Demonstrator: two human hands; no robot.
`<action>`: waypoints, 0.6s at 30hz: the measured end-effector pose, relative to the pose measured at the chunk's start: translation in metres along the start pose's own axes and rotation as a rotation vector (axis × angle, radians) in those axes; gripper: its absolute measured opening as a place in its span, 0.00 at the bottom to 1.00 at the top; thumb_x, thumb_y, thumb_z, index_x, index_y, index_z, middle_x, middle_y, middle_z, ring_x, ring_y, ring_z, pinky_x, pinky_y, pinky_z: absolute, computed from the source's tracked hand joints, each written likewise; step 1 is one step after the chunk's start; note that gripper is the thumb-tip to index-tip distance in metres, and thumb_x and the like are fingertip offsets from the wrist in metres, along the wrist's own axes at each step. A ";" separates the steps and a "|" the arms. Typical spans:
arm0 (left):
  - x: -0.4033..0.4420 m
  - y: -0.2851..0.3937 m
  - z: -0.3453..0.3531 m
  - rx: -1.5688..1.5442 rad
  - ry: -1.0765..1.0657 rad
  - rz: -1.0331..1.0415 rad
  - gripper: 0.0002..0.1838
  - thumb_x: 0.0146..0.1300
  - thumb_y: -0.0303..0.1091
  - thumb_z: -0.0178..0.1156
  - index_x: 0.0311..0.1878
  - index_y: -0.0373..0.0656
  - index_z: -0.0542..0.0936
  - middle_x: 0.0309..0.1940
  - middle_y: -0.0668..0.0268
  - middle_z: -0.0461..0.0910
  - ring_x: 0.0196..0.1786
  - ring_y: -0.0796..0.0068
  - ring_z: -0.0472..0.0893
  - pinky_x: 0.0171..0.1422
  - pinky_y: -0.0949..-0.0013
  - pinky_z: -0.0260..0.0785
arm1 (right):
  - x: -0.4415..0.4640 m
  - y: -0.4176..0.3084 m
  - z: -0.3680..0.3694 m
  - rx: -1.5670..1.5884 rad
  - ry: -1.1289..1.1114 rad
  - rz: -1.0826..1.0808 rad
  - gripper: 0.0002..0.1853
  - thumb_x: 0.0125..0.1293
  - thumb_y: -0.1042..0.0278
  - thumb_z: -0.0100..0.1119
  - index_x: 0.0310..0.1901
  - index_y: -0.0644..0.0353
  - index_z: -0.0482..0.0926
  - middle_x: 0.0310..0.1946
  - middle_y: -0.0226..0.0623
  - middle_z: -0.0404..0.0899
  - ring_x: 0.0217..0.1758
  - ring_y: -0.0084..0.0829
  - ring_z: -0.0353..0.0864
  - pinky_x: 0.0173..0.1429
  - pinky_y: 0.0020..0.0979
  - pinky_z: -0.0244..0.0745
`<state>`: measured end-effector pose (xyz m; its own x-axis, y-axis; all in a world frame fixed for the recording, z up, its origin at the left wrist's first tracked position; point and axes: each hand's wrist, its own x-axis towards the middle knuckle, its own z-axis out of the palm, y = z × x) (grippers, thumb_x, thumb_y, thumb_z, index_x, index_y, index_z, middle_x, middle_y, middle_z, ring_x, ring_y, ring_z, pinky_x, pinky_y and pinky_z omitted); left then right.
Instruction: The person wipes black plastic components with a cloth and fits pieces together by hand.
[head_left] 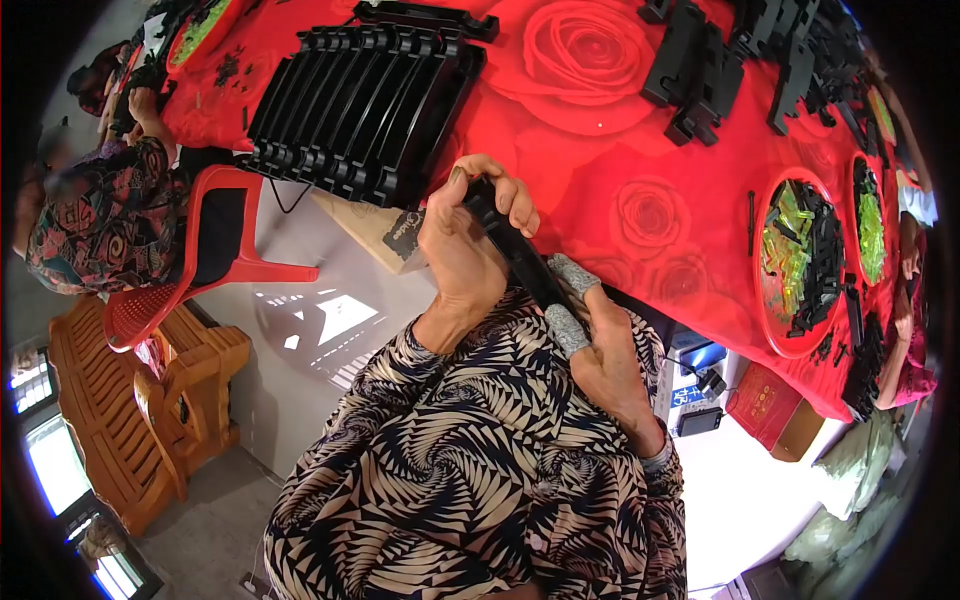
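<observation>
A long black plastic part [520, 255] slants between my two hands, above my lap and close to the table's front edge. My left hand [465, 240] is wrapped round its upper end, thumb and fingers pressing on it. At the lower end, my right hand [600, 340] pinches the same part, with grey coverings on the thumb and a finger. Just beyond my left hand, a stack of similar black plastic parts [360, 105] sits in a row on the red rose-patterned tablecloth [600, 190].
Loose black parts [700, 80] lie at the back right. A red tray [800, 345] holds yellow-green and small black pieces. A red chair [215, 270] and a person [100, 220] are at the left, near a wooden bench [130, 420]. A cardboard box [775, 410] stands at the lower right.
</observation>
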<state>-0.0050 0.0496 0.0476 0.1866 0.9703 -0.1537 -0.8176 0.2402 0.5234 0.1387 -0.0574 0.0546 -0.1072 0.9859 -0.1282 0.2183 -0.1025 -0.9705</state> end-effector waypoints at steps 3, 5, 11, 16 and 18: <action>0.000 -0.001 0.000 -0.046 0.016 -0.010 0.16 0.69 0.46 0.46 0.42 0.41 0.70 0.25 0.65 0.65 0.28 0.69 0.67 0.35 0.66 0.63 | -0.001 0.007 0.002 0.040 0.004 0.010 0.21 0.65 0.81 0.53 0.59 0.76 0.67 0.52 0.61 0.76 0.59 0.51 0.77 0.64 0.36 0.69; -0.002 0.000 0.001 -0.001 0.014 -0.001 0.16 0.69 0.46 0.46 0.42 0.41 0.69 0.25 0.65 0.65 0.29 0.69 0.67 0.34 0.66 0.63 | 0.000 0.007 0.005 0.072 0.023 0.024 0.21 0.65 0.81 0.53 0.59 0.76 0.68 0.52 0.61 0.77 0.57 0.51 0.78 0.63 0.35 0.69; -0.016 0.001 0.019 0.106 -0.108 0.095 0.17 0.70 0.45 0.44 0.43 0.38 0.67 0.25 0.62 0.64 0.28 0.69 0.69 0.34 0.65 0.66 | 0.004 -0.010 0.005 0.078 0.028 0.081 0.14 0.67 0.79 0.54 0.54 0.71 0.72 0.39 0.55 0.79 0.43 0.48 0.81 0.50 0.36 0.73; -0.022 0.001 0.028 0.226 -0.205 0.127 0.17 0.71 0.47 0.43 0.42 0.40 0.67 0.27 0.65 0.61 0.28 0.71 0.65 0.31 0.66 0.63 | 0.004 -0.009 0.003 0.055 0.004 0.079 0.13 0.66 0.80 0.53 0.51 0.71 0.72 0.36 0.53 0.78 0.40 0.46 0.80 0.47 0.36 0.73; -0.022 0.001 0.029 0.236 -0.214 0.132 0.17 0.72 0.47 0.43 0.42 0.40 0.67 0.27 0.65 0.61 0.27 0.71 0.66 0.31 0.67 0.63 | 0.004 -0.004 0.003 0.067 0.023 0.042 0.12 0.65 0.80 0.53 0.50 0.71 0.72 0.35 0.52 0.78 0.39 0.46 0.80 0.46 0.36 0.73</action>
<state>0.0056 0.0290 0.0756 0.2186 0.9712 0.0946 -0.6985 0.0881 0.7101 0.1343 -0.0537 0.0576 -0.0771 0.9832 -0.1654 0.1569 -0.1518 -0.9759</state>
